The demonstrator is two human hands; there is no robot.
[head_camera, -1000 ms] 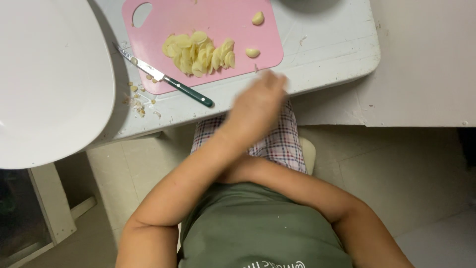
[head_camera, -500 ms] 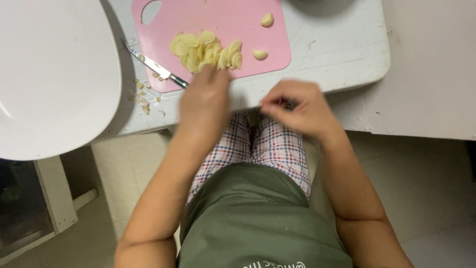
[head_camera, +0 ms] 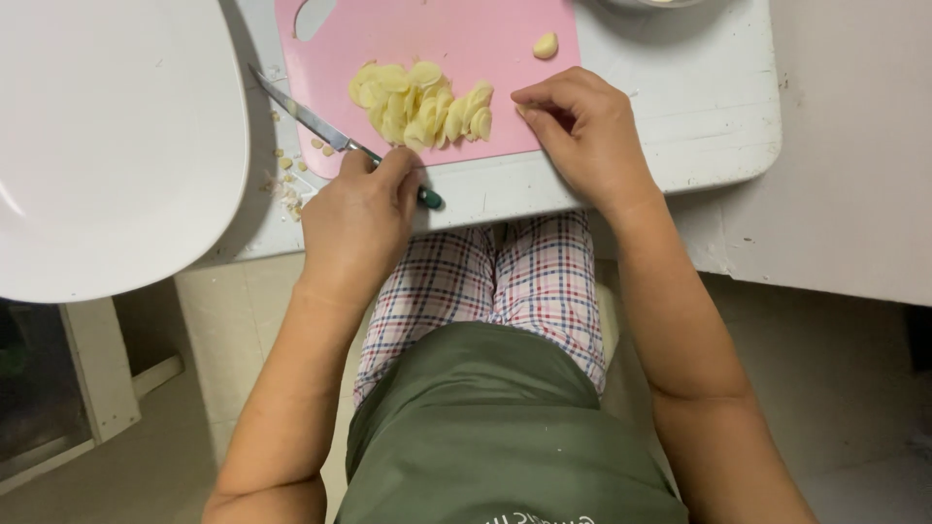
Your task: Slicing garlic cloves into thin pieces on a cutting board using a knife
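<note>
A pink cutting board (head_camera: pixel 456 29) lies on a white table (head_camera: pixel 699 116). A heap of pale garlic slices (head_camera: pixel 417 102) sits on it, and one whole clove (head_camera: pixel 546 45) rests farther back. My left hand (head_camera: pixel 354 228) closes around the green handle of a small knife (head_camera: pixel 303 114), whose blade points back-left across the board's corner. My right hand (head_camera: pixel 587 136) rests on the board just right of the slices. Its fingertips are pinched together over the spot where a second clove lay, and that clove is hidden under them.
A large white plate (head_camera: pixel 107 146) covers the table's left side. Bits of garlic peel (head_camera: pixel 286 180) lie between it and the board. A bowl's rim (head_camera: pixel 641 4) shows at the top edge. My checked trousers and green apron are below the table's front edge.
Both hands came up from the table's front edge onto the board. The left took hold of the knife handle, and the right moved over the near clove.
</note>
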